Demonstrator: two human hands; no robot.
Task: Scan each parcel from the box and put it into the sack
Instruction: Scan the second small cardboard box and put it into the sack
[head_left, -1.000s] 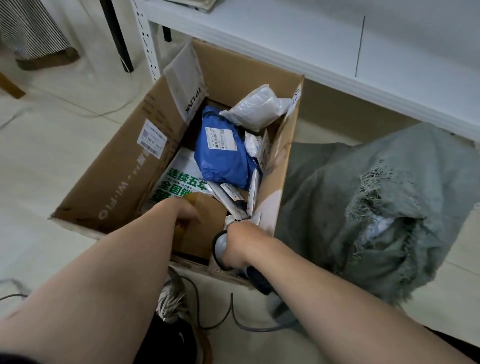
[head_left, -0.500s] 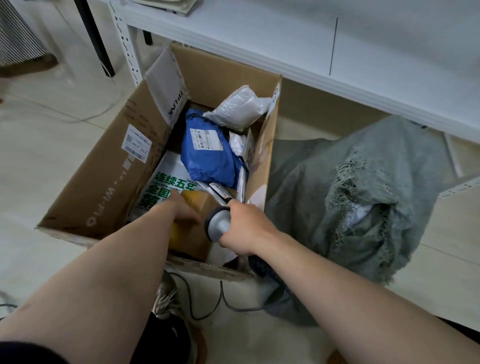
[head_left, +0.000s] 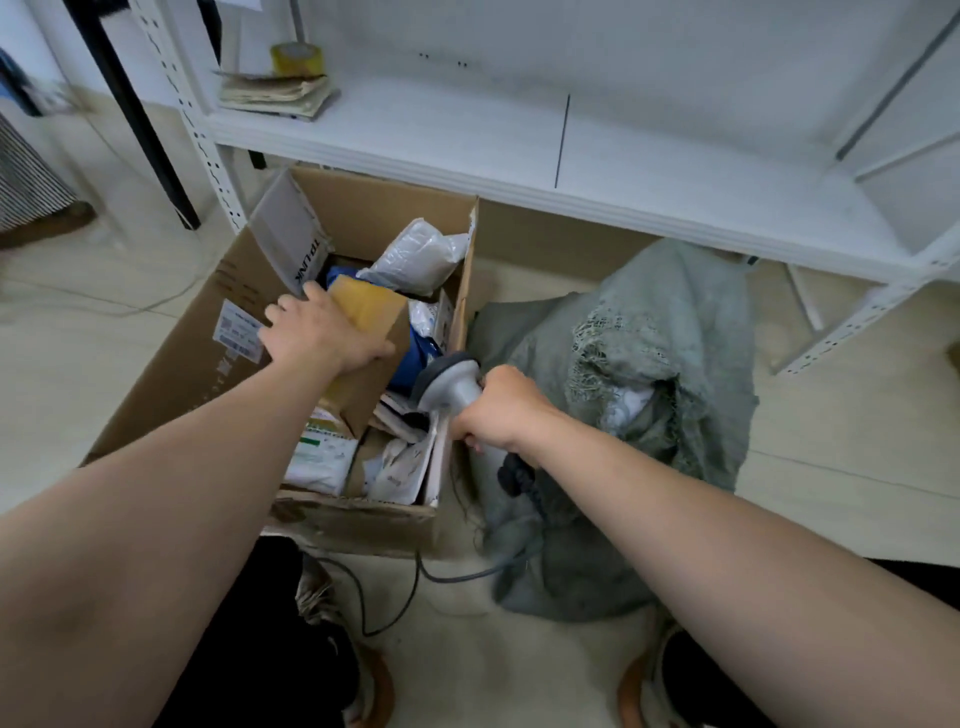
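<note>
An open cardboard box (head_left: 197, 353) on the floor holds several parcels. My left hand (head_left: 317, 332) grips a small brown carton parcel (head_left: 371, 343), tilted and lifted above the others. My right hand (head_left: 501, 410) grips the handle of a grey barcode scanner (head_left: 448, 382), its head close to the carton's right side. A blue bag parcel (head_left: 415, 358) is mostly hidden behind the carton. A white bag parcel (head_left: 415, 254) leans at the box's far corner. The grey-green woven sack (head_left: 670, 338) slumps to the right of the box, with white parcels showing in its mouth.
A white metal shelf (head_left: 519, 145) runs across the back, with a paper stack (head_left: 280, 93) and a tape roll (head_left: 296, 57) on it. The scanner cable (head_left: 410, 582) trails over the floor by my shoes. A black post (head_left: 135, 119) stands at left.
My left hand has lifted the brown carton up out of the box's near end. My right hand has raised the scanner beside it. The camera has tilted upward, showing more of the shelf.
</note>
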